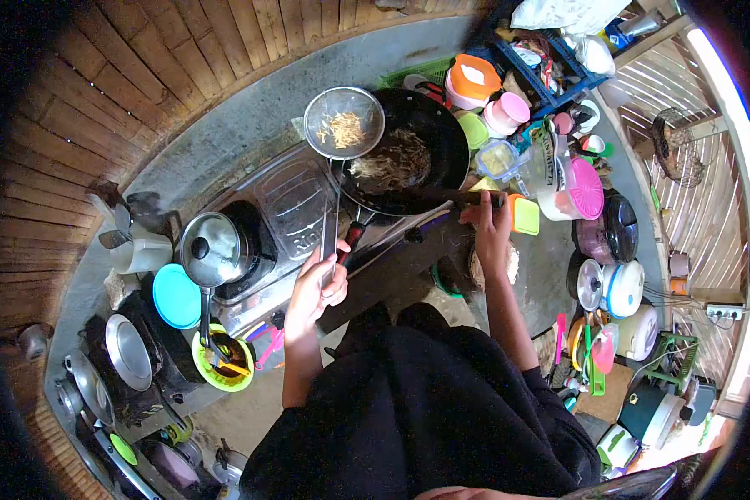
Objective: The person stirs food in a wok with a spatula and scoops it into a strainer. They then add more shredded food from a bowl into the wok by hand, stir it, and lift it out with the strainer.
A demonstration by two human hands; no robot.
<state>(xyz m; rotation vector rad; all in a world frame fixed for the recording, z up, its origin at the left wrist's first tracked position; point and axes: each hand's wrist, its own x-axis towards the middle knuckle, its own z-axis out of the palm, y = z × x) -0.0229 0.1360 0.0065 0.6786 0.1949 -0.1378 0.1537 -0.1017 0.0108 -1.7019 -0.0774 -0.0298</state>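
Note:
My left hand [318, 285] is closed round the long handle of a wire-mesh strainer [317, 137]. Thin golden-brown fried strips [344, 131] lie in its bowl, which is held over the left rim of a black wok [448, 137]. More pale strips [396, 162] sit in bubbling oil inside the wok. The wok's red-and-black handle [354, 237] points toward me, right beside my left hand. My right hand [490, 218] grips a dark, long-handled spatula [446, 194] that reaches into the wok from the right; its far end is hard to make out.
Left of the wok, a lidded saucepan [211, 248] stands on the gas stove [287, 204]. Beyond it are a turquoise lid [177, 297] and a green bowl [223, 379] with dark sauce. Plastic containers, including an orange-lidded one [475, 77] and a pink-lidded one [585, 190], crowd the right.

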